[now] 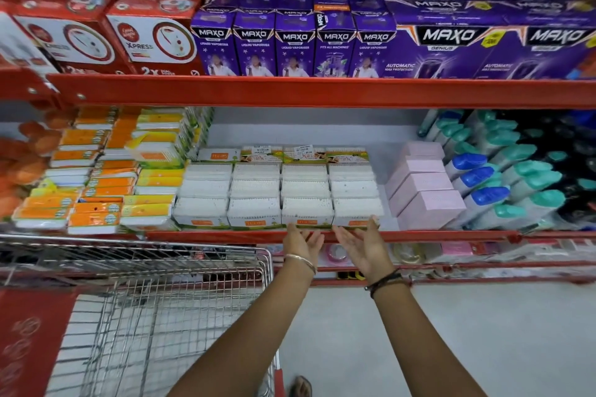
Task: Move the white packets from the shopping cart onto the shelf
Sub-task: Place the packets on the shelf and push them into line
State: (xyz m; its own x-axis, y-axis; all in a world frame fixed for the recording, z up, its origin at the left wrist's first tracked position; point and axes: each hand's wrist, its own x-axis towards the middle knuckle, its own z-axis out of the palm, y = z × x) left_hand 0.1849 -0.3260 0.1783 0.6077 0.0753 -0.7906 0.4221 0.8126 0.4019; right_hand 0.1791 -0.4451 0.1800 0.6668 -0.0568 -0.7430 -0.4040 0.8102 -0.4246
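Note:
Several white packets (280, 193) stand in neat rows in the middle of the red shelf (419, 236), up to its front edge. My left hand (301, 242) is open, palm up, just below the front packets with its fingertips at the shelf lip. My right hand (361, 243) is open too, fingers spread, touching the lower edge of the front right packet (357, 211). Neither hand holds anything. The wire shopping cart (161, 306) stands at the lower left; no white packets show inside it.
Orange and yellow packs (96, 184) are stacked left of the white packets. Pink boxes (425, 190) and bottles with blue and teal caps (503, 184) stand to the right. Purple cartons (296, 45) and red cartons (96, 35) fill the shelf above. Grey floor lies at the lower right.

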